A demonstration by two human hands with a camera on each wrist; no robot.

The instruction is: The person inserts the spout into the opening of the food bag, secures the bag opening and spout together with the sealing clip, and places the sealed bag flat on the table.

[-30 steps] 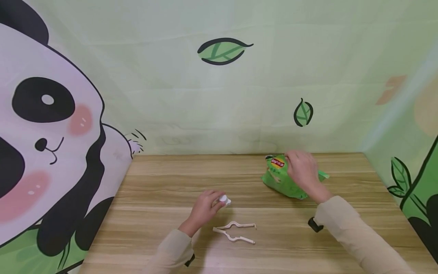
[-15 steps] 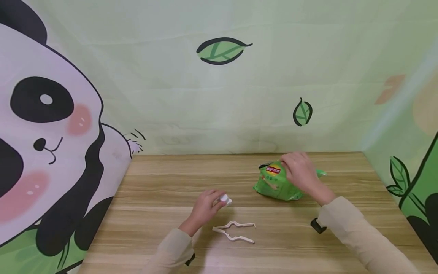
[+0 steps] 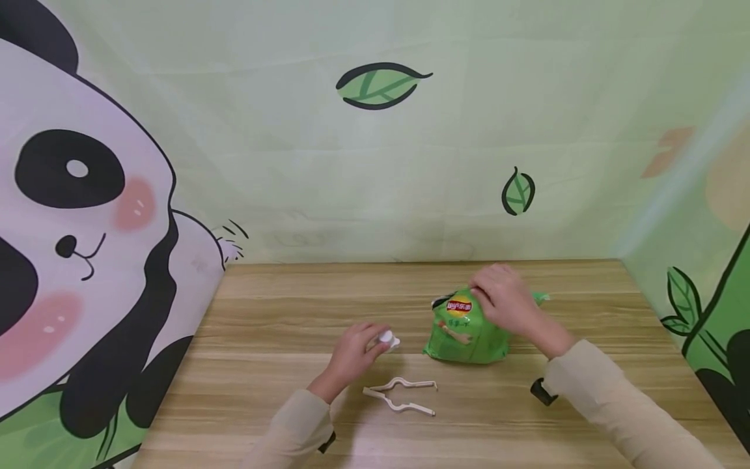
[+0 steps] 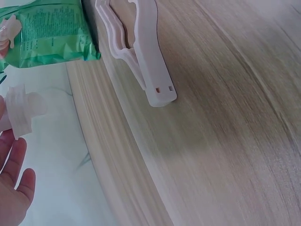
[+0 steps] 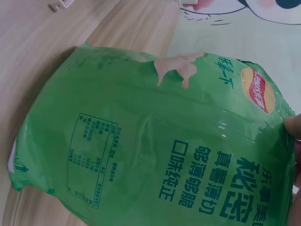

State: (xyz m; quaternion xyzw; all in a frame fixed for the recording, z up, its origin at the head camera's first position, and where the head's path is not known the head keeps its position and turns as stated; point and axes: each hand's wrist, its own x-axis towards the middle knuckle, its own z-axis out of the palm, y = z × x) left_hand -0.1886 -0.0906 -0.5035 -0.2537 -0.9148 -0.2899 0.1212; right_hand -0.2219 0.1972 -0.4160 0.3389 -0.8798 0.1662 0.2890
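My left hand pinches a small white plastic cap-like piece between thumb and fingers, just above the table. In the left wrist view this white piece shows a wide collar and a narrower round end. My right hand grips the upper edge of a green Lay's chip bag, which stands roughly upright with its base on the table. The bag's printed back fills most of the right wrist view. A white bag clip lies spread in a V right of my left wrist, its hinge to the left.
The wood-grain table reaches back to a pale green cloth backdrop with printed leaves. A printed panda covers the left side. The clip lies in front of the bag, between the two forearms.
My right hand has drawn the chip bag left and nearer, tipping it more upright. The left hand, still holding the white piece, has barely moved; the clip stays put.
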